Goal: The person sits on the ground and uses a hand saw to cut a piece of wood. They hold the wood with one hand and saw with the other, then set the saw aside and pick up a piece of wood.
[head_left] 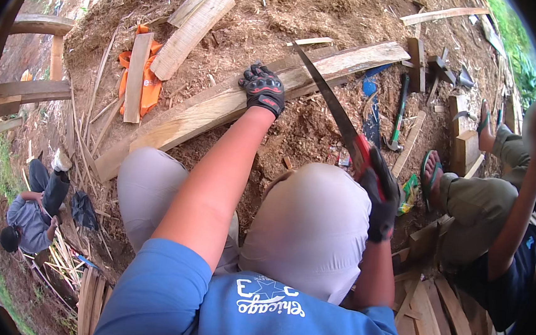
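Note:
A long pale wooden plank (196, 114) lies slantwise across the ground in front of my knees. My left hand (262, 90), in a black glove with red marks, is on its middle, fingers bent over the wood. On the right, my gloved right hand (381, 198) is closed round the red and black handle of a handsaw (333, 102). The dark blade points up and to the left, its tip beyond the plank's far edge. It crosses over the plank in view; whether its teeth touch the wood, I cannot tell.
A hammer (401, 109) and a blue strip (371, 103) lie right of the saw. An orange bag (150, 92) and loose boards (193, 35) are at the upper left. One person (479, 203) sits close on the right; another (31, 218) is farther left. Wood shavings cover the ground (311, 13).

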`<state>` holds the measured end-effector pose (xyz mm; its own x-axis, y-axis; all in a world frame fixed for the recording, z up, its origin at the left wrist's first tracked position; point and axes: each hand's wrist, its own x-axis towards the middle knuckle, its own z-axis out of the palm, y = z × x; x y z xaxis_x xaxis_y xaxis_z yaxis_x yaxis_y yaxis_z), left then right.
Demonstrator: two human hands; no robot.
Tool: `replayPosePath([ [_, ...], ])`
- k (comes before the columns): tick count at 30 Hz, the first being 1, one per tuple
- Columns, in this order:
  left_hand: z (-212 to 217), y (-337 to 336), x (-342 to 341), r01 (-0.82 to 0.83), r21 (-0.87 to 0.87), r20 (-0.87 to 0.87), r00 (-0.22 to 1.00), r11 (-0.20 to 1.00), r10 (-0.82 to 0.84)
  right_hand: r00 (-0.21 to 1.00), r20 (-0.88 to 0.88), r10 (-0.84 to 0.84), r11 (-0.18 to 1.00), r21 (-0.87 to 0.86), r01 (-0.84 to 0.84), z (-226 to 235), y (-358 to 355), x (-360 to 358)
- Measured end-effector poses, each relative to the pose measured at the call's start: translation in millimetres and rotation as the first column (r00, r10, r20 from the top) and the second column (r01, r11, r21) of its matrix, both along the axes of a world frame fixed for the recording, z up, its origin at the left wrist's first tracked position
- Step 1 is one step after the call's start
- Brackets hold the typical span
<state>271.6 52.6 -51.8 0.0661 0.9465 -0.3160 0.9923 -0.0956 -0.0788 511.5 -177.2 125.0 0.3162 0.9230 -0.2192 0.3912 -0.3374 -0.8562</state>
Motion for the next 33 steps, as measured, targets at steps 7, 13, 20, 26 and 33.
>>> replayPosePath([
  [7,8,-2,2,0.028,-0.084,0.008,1.0,0.996,-0.028,0.984,0.106,0.142,0.99,-0.017,-0.141,45,-3,-2],
  [13,5,3,4,0.002,-0.11,0.017,1.0,0.994,0.0,0.994,0.0,0.11,0.992,0.063,-0.11,-19,81,-31],
  [20,12,11,8,-0.057,-0.181,0.002,0.998,0.982,0.058,0.981,-0.016,0.191,0.981,0.041,-0.191,1,39,-30],
  [26,10,7,6,0.002,-0.187,-0.002,1.0,0.982,-0.003,0.979,0.11,0.172,0.984,0.029,-0.176,38,-12,-15],
  [33,18,15,13,-0.007,-0.177,0.044,0.999,0.984,0.015,0.986,-0.011,0.164,0.977,0.139,-0.16,-49,128,-47],
])
